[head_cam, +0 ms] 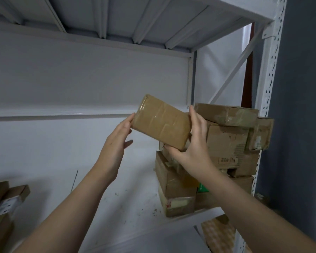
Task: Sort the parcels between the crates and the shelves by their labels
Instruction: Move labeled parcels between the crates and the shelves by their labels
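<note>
I hold a small brown parcel (161,123), wrapped in clear tape, up in the air in front of the white shelf (117,179). My right hand (192,143) grips its right end, thumb under the lower corner and fingers up along the end. My left hand (117,141) touches the parcel's left end with straight fingers. The parcel is tilted, its left end higher. No label shows on the side facing me.
A stack of worn cardboard parcels (226,143) fills the shelf's right end, against the perforated upright (270,70). More brown parcels (5,203) lie at the shelf's left edge. Another shelf board (135,19) hangs overhead. A patterned parcel (217,234) sits on the level below.
</note>
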A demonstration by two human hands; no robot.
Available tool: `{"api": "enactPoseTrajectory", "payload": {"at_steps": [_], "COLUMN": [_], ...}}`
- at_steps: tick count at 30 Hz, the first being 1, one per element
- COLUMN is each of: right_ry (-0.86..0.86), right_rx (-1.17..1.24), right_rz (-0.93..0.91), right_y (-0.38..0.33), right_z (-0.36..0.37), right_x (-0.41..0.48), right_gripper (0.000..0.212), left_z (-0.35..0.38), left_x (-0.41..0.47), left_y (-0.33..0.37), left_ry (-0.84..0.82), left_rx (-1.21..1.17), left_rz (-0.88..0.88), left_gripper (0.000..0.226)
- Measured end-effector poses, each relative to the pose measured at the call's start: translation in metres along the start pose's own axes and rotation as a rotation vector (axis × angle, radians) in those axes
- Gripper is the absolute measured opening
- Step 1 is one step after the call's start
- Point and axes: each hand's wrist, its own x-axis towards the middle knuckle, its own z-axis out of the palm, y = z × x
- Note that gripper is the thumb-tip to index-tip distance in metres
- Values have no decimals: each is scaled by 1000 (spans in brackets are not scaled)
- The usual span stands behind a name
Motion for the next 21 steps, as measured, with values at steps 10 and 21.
{"api": "enactPoseTrajectory", "payload": {"at_steps": [10, 21], "right_ry": [-37, -72], "right_rx": [-353, 604], "right_rz": [-438, 252], "right_y": [2, -12], "right_z": [6, 4], "right_x": [-24, -34], "right_gripper": [76, 61], "left_z": [13, 22], "left_x": [-9, -27], "left_y": [12, -12], "left_ry": [107, 78], "left_rx": [-193, -269], "left_rz": [-254, -32], "left_gripper": [57, 38]}}
